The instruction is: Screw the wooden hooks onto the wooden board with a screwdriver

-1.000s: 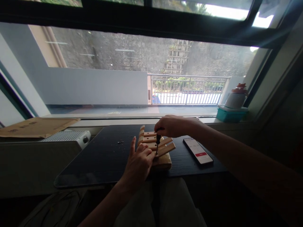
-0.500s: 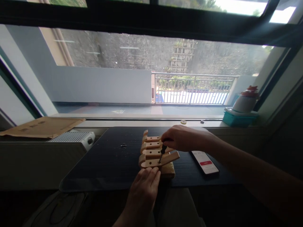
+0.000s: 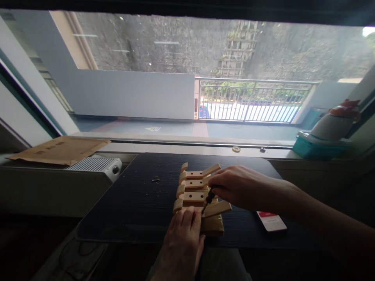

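Note:
A wooden rack with several hook-shaped slats lies on the dark table, with dark screw holes showing in the slats. My right hand is closed around the dark handle of a screwdriver. The shaft slants down to the nearest slat, where its tip meets the wood close to my left fingers. My left hand grips the near side of the rack, its fingers bent over the nearest slat and covering part of it. Under the slats, a yellowish block sticks out at the near right.
Small metal bits, probably screws, lie on the table left of the rack. A phone rests under my right forearm. On the sill are a tape roll and a teal box; a brown envelope sits at left.
The view has tilted down and shifted. My left hand has slid farther over the nearest slat, hiding its holes. The screwdriver stays at that slat and leans more.

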`<move>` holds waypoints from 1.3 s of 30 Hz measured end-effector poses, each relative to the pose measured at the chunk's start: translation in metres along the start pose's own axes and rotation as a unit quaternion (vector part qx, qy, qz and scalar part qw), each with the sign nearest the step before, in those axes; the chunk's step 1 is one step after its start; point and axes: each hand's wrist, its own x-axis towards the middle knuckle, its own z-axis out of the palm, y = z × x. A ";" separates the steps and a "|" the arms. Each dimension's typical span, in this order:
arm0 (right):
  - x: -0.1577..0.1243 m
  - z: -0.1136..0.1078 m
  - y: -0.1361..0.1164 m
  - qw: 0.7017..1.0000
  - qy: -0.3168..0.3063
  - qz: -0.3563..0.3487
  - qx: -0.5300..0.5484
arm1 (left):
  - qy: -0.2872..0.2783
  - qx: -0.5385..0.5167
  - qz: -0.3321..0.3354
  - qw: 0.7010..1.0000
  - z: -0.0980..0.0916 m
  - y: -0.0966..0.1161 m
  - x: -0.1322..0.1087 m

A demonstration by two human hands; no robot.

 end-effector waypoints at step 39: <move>0.019 -0.009 -0.018 0.999 -0.038 -0.036 -0.007 | -0.028 0.007 0.126 0.992 -0.014 -0.013 -0.005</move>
